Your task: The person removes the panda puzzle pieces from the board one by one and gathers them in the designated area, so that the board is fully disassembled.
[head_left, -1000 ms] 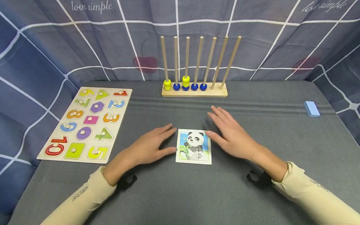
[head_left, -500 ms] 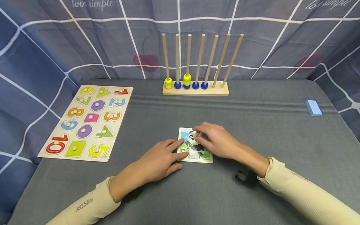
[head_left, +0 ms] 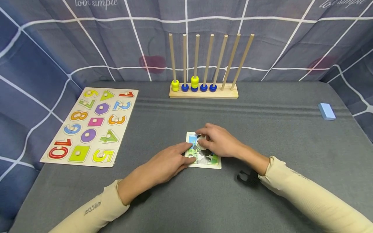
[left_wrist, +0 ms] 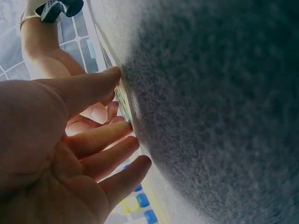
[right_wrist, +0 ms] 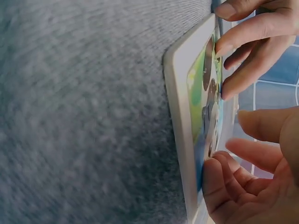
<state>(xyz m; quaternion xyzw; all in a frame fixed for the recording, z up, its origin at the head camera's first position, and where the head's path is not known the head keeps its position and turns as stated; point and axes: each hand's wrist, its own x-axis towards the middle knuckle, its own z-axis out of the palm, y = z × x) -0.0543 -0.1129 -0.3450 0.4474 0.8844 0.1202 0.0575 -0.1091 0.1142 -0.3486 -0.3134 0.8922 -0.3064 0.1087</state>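
Observation:
A small square panda jigsaw puzzle (head_left: 207, 160) lies on the grey table in front of me. My left hand (head_left: 164, 164) touches its left side, fingers extended, with the fingertips on the picture. Over the upper part, my right hand (head_left: 222, 140) bends its fingers down onto the panda's head, hiding much of it. In the right wrist view, the right fingers (right_wrist: 216, 182) touch the picture while the thumb stays apart, and no loose piece shows between them. The left wrist view has the left hand (left_wrist: 79, 144) along the puzzle's edge.
A number and shape peg board (head_left: 94, 127) lies at the left. At the back stands a wooden bead rack (head_left: 204, 94) with several upright rods and yellow and blue beads. A light blue block (head_left: 327, 111) sits at the far right, before a checked curtain (head_left: 262, 42).
Both hands have come in from beside the puzzle onto it. The right hand moved left and bent its fingers over the panda's head; the left fingertips moved onto the left side.

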